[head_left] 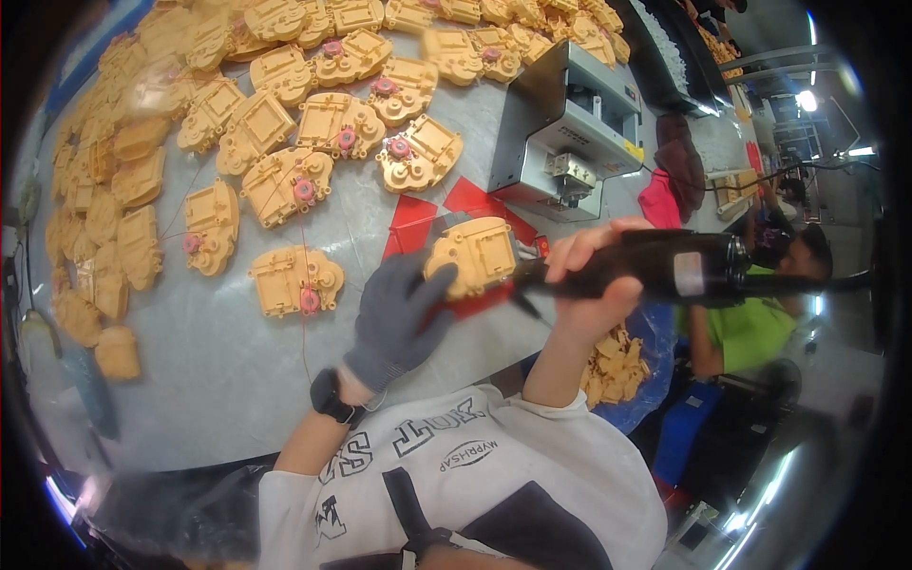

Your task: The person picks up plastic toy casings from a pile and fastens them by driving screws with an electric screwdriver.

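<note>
My left hand [401, 312], in a grey glove with a black watch at the wrist, grips a yellow plastic housing [483, 253] by its left side. The housing is tilted just above the table. Bare fingers of my right hand [591, 277] wrap round a black electric screwdriver [679, 266], which lies nearly level, its cable running off to the right. The screwdriver's front end points at the housing's right edge; whether it touches cannot be made out. Under the housing, red flat pieces [410, 224] lie on the table.
A grey boxy machine [560, 142] stands beyond my right hand. Many yellow housings [332, 123] cover the table's far and left parts, several with pink-red spools and thin wire. Small yellow parts [617, 366] lie in a blue bag at right. A person in green [750, 332] sits farther right.
</note>
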